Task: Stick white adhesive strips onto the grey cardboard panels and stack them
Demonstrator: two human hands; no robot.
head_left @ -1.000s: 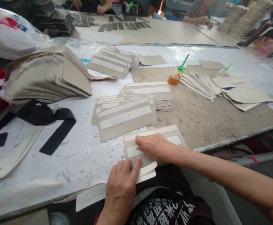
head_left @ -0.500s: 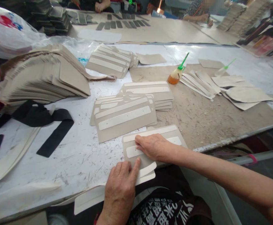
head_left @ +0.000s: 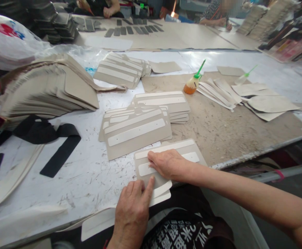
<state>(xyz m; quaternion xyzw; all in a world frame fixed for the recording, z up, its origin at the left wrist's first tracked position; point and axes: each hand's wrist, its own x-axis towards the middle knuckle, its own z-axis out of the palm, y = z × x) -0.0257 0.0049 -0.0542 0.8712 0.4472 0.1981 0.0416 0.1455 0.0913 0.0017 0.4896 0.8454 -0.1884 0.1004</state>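
A beige panel [head_left: 199, 148] with rounded corners lies at the table's front edge, bearing two pale strips. My right hand [head_left: 168, 164] rests on it, fingers closed and pressed on the lower strip [head_left: 145, 169]; whatever is in the fingers is hidden. My left hand [head_left: 132, 207] is just below, its index finger stretched onto the panel and the other fingers curled. Loose white strips [head_left: 97, 223] pass under the left hand and stick out on both sides past the table edge. Behind the panel are overlapping beige panels [head_left: 138, 138] with similar strips.
A squeeze bottle [head_left: 191, 85] of orange liquid stands on a brown board [head_left: 218, 135], near loose pale pieces [head_left: 267, 103]. At left are a fanned stack of beige panels [head_left: 49, 88] and black strap [head_left: 60, 150]. Other people work at the far table [head_left: 187, 34].
The view has shifted slightly. Both hands stay in nearly the same place on the panel; nothing else has visibly moved.
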